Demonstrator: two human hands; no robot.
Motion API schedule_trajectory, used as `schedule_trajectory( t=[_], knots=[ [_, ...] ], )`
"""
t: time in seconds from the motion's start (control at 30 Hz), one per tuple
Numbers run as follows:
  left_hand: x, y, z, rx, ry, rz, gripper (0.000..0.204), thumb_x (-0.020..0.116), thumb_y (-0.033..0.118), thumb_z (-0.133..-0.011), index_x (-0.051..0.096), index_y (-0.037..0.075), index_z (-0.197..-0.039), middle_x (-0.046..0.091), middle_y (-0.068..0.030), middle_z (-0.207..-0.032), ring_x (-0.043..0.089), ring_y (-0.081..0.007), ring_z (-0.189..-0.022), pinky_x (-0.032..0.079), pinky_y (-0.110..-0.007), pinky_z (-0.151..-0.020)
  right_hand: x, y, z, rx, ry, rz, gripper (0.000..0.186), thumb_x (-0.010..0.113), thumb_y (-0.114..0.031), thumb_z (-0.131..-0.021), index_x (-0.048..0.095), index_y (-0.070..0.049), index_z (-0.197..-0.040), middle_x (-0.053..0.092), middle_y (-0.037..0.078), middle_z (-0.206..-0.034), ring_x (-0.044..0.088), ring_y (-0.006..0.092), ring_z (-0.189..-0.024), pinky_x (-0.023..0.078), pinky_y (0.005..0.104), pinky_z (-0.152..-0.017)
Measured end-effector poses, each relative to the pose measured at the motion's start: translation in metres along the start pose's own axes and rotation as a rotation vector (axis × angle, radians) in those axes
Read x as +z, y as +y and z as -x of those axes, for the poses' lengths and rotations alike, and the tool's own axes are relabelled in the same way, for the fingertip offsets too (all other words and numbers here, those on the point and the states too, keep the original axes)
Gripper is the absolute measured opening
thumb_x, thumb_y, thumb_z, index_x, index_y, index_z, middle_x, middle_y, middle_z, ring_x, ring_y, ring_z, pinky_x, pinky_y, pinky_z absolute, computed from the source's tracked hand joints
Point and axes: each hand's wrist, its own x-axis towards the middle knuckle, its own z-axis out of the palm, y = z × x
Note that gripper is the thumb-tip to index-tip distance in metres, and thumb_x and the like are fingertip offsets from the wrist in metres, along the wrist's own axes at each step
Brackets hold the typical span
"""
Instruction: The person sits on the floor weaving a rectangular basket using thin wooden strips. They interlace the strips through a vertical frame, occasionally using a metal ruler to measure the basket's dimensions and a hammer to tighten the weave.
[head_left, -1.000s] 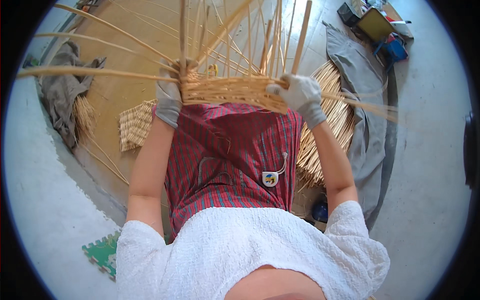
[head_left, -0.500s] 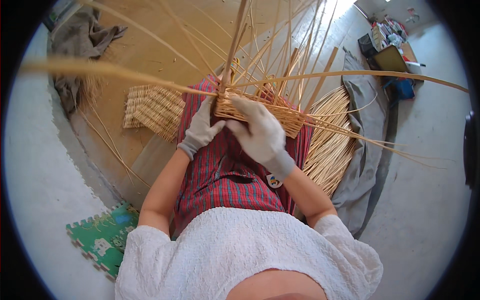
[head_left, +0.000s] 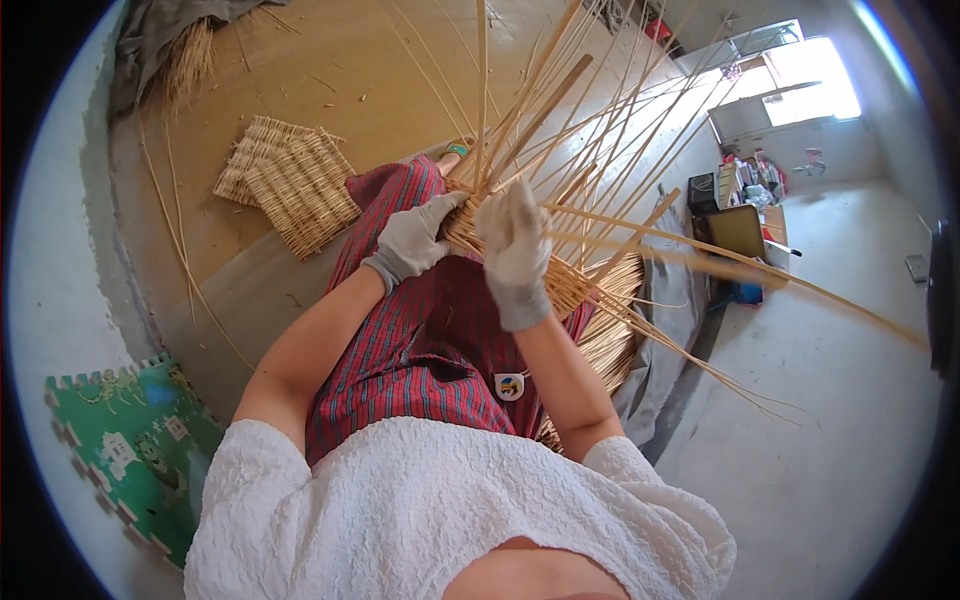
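A partly woven wicker basket (head_left: 568,288) rests on my lap over red striped cloth (head_left: 400,360), with long wicker stakes (head_left: 575,130) fanning up and away from it. My left hand (head_left: 418,238), in a pale work glove with a grey cuff, is closed around the basket's left end, its thumb against the near wall. In a matching glove, my right hand (head_left: 514,245) is raised over the near rim, fingers curled. A long wicker strand (head_left: 690,242) runs rightward from it, with a second, blurred strand just below. The exact grip is hidden behind the glove.
Woven wicker panels (head_left: 300,190) lie on the floor at left. A bundle of wicker rods (head_left: 612,330) lies on grey cloth (head_left: 668,320) to the right. A green foam mat (head_left: 140,450) is at lower left. A black box (head_left: 703,194) and other goods stand far right.
My right hand has risen and closed. The long strand that pointed left now extends to the right. The view has shifted, and the basket sits more tilted, with my left hand still on it.
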Motion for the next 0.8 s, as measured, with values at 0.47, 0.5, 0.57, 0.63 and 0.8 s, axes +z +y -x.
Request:
schedule_trajectory(
  t=[0.47, 0.5, 0.57, 0.63, 0.8],
  knots=[
    [-0.007, 0.019, -0.06, -0.236, -0.195, 0.87, 0.078, 0.027, 0.068, -0.106, 0.064, 0.001, -0.124, 0.072, -0.0054, -0.088, 0.066, -0.0125, -0.074, 0.054, -0.026, -0.07, 0.023, -0.029, 0.053, -0.147, -0.208, -0.212, 0.05, 0.061, -0.029, -0.098, 0.038, -0.012, -0.057, 0.044, -0.002, -0.056, 0.039, 0.0186, -0.055, 0.036, 0.0341, -0.061],
    [-0.001, 0.007, -0.06, -0.292, -0.167, 1.044, 0.081, 0.027, 0.07, -0.105, 0.067, 0.001, -0.118, 0.07, -0.0047, -0.085, 0.065, -0.0128, -0.07, 0.053, -0.026, -0.068, 0.018, -0.032, 0.052, -0.193, -0.259, -0.145, 0.052, 0.06, -0.029, -0.1, 0.039, -0.011, -0.056, 0.045, -0.003, -0.057, 0.039, 0.0176, -0.057, 0.036, 0.0343, -0.06],
    [0.009, 0.009, -0.065, -0.428, -0.118, 1.407, 0.087, 0.027, 0.075, -0.102, 0.071, 0.0, -0.107, 0.067, -0.0034, -0.077, 0.061, -0.0136, -0.063, 0.052, -0.027, -0.063, 0.01, -0.024, 0.057, -0.233, -0.138, -0.235, 0.05, 0.06, -0.027, -0.1, 0.039, -0.011, -0.058, 0.041, -0.002, -0.056, 0.039, 0.02, -0.054, 0.037, 0.0352, -0.058],
    [0.01, 0.005, -0.061, -0.45, -0.114, 1.446, 0.091, 0.027, 0.079, -0.1, 0.073, 0.0, -0.097, 0.062, -0.0026, -0.068, 0.058, -0.014, -0.057, 0.052, -0.028, -0.058, -0.003, -0.002, 0.064, -0.177, 0.064, -0.464, 0.051, 0.059, -0.029, -0.102, 0.038, -0.012, -0.059, 0.038, -0.002, -0.055, 0.038, 0.0206, -0.053, 0.036, 0.0367, -0.055],
    [0.007, -0.009, -0.06, -0.451, -0.185, 1.434, 0.082, 0.034, 0.071, -0.103, 0.07, -0.003, -0.108, 0.059, -0.0028, -0.064, 0.056, -0.0147, -0.055, 0.052, -0.027, -0.063, -0.057, 0.094, 0.066, 0.377, 0.306, -1.427, 0.055, 0.049, -0.041, -0.11, 0.046, -0.014, -0.062, 0.036, 0.001, -0.053, 0.047, 0.0197, -0.054, 0.042, 0.0396, -0.055]
  ],
)
